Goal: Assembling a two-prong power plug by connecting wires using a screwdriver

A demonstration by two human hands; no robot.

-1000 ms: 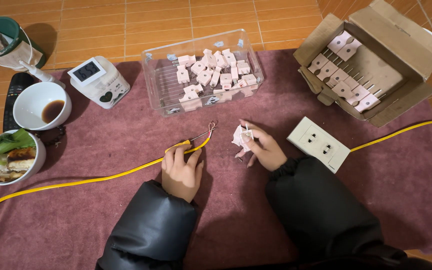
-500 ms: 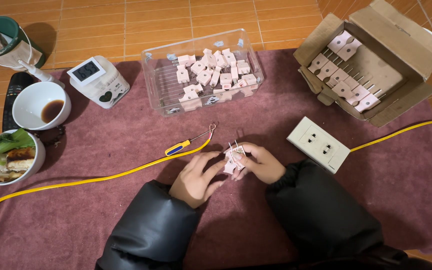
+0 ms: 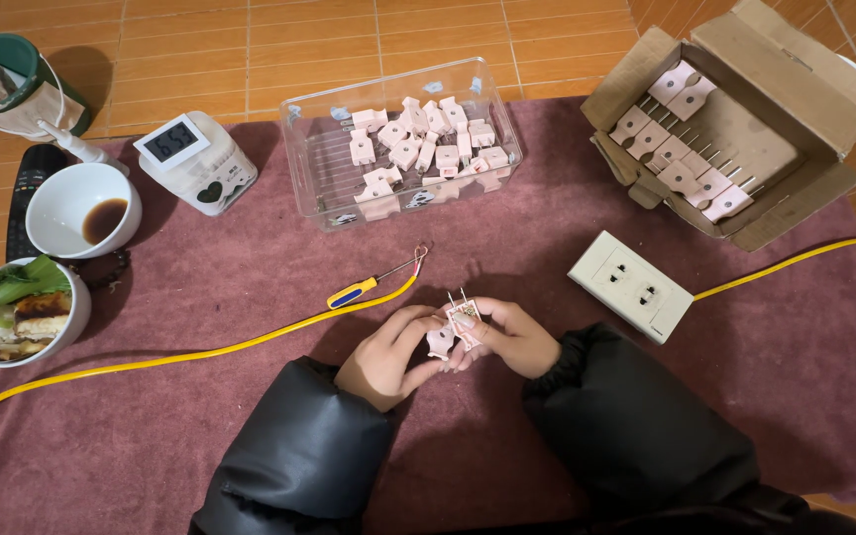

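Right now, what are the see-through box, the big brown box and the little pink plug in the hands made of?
The see-through rectangular box looks like glossy clear plastic: the mat shows through its walls. The big brown open box looks like matte cardboard, with folded flaps. The little pink plug, held by the left hand and right hand, seems smooth plastic with thin, probably metal prongs.

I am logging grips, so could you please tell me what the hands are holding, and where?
Both the left hand and right hand pinch a small pink plastic plug by its body, prongs upward.

open brown carton [image 3: 745,119] far right; white screen [image 3: 172,142] left.
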